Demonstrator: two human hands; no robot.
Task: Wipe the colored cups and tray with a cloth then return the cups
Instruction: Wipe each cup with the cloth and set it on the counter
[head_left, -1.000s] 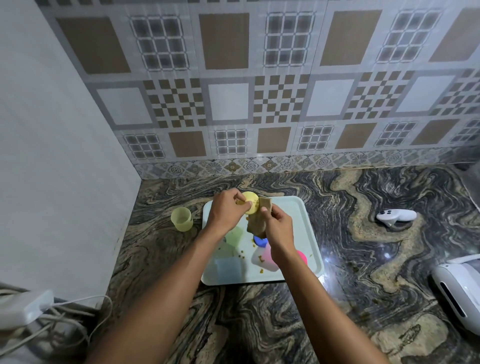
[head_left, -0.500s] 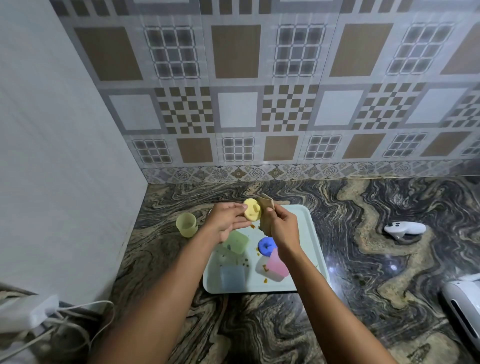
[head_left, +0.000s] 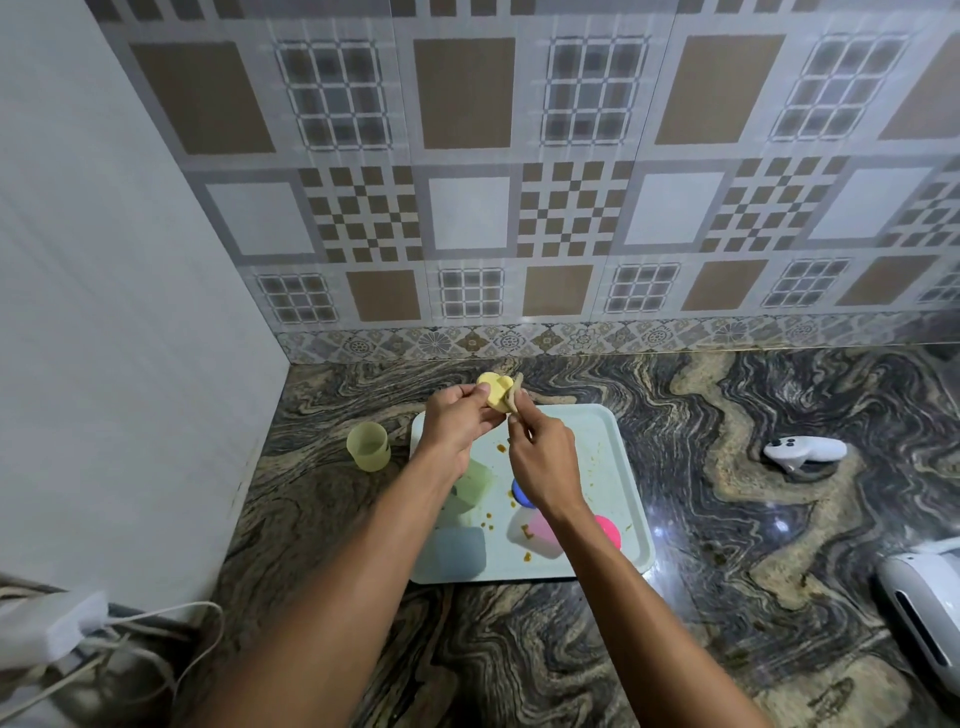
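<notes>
Left hand (head_left: 457, 423) grips a yellow cup (head_left: 494, 394) above a pale tray (head_left: 608, 441); right hand (head_left: 543, 460) pinches a tan cloth (head_left: 514, 399) against it.

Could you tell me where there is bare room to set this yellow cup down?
Bare counter lies between the tray and the white controller. The tray's far right corner is free but stained; cups crowd its near half.

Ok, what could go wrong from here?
The left hand holds the yellow cup in the air while the right hand presses the cloth to it; it may slip. The right forearm hangs over the pink cup and might knock it. Brown crumbs on the tray could soil wiped cups.
</notes>
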